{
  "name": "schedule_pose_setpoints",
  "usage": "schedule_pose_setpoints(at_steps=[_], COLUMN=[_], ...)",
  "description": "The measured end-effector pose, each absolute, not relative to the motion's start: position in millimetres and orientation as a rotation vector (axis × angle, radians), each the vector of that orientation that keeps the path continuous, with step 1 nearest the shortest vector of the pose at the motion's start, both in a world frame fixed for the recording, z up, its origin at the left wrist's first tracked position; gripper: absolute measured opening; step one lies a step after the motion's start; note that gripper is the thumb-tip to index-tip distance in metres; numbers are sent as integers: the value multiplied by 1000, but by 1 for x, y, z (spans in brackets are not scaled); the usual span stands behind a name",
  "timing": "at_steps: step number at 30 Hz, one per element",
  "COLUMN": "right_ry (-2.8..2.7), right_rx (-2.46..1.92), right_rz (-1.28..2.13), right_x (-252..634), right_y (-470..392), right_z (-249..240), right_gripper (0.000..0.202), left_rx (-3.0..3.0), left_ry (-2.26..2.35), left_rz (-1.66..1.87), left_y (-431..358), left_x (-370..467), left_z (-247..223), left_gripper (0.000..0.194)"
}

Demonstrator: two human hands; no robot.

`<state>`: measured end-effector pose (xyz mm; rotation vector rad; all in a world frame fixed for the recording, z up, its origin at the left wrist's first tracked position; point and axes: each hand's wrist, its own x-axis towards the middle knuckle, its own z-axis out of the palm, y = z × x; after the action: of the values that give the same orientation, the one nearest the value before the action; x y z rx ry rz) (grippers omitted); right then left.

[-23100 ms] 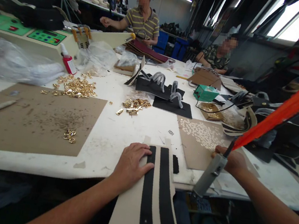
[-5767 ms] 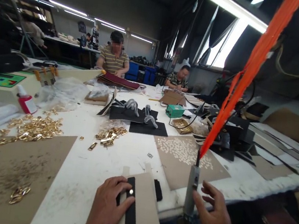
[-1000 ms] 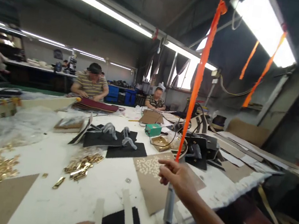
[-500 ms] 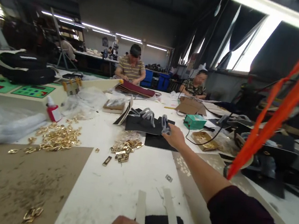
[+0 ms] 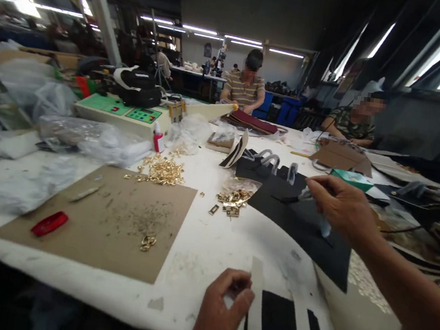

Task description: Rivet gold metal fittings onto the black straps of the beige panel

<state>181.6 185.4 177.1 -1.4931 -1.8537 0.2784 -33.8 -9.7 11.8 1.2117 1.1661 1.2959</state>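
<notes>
My right hand pinches the plastic-wrapped handle of a black bag panel, which trails over the table toward me. Behind it lies another black panel with wrapped loop handles. My left hand is at the front edge, fingers loosely curled with a gap to the thumb and nothing visible between them. Its fingertips are beside a pale strip; whether they touch it I cannot tell. A black piece lies between this strip and a second pale strip.
Gold rings and gold rectangular fittings lie in piles. A brown board carries a red object and several rings. Beyond are a red bottle, a green-topped machine, a teal box and two people working.
My right hand has drawn the black panel by its handle toward me and to the right. The view has turned left, and more of my left hand shows.
</notes>
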Motion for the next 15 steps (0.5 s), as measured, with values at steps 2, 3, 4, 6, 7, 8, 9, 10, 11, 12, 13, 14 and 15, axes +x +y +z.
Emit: schedule_pose_setpoints(at_steps=[2, 3, 4, 6, 7, 8, 9, 10, 11, 12, 13, 14, 15], right_ry=[-1916, -1970, -2028, -2085, -2086, -2101, -2127, -2173, -2235, -2284, -2301, -2299, -2303], right_rx=[-1502, -1484, -1449, -1344, -1273, -1195, -1121, -1066, -1038, -1032, -1039, -1049, -1045], right_rz=[484, 649, 860, 1392, 1639, 1834, 1960, 1999, 1949, 1843, 1726, 1606, 1490], right_x=[165, 156, 146, 126, 116, 107, 97, 86, 75, 63, 50, 36, 21], right_y=[142, 121, 101, 66, 53, 43, 36, 32, 31, 33, 36, 41, 47], right_z=[183, 182, 179, 172, 170, 167, 166, 164, 162, 159, 153, 146, 135], right_gripper=[49, 50, 51, 49, 48, 46, 45, 44, 42, 41, 39, 37, 35], left_rx=[1049, 947, 839, 617, 500, 381, 259, 143, 46, -27, -74, -103, -121], left_ry=[1036, 964, 897, 798, 779, 780, 801, 833, 865, 896, 922, 946, 974], left_rz=[1383, 1434, 1481, 1561, 1589, 1598, 1588, 1566, 1540, 1516, 1503, 1502, 1507], left_y=[-15, -19, -25, -38, -47, -56, -65, -74, -84, -93, -101, -109, -116], left_x=[-36, -37, -39, -43, -46, -50, -55, -61, -68, -74, -81, -87, -93], left_z=[16, 19, 23, 32, 37, 41, 44, 45, 45, 42, 38, 33, 28], left_gripper=[66, 72, 72, 66, 63, 61, 60, 58, 56, 54, 52, 50, 49])
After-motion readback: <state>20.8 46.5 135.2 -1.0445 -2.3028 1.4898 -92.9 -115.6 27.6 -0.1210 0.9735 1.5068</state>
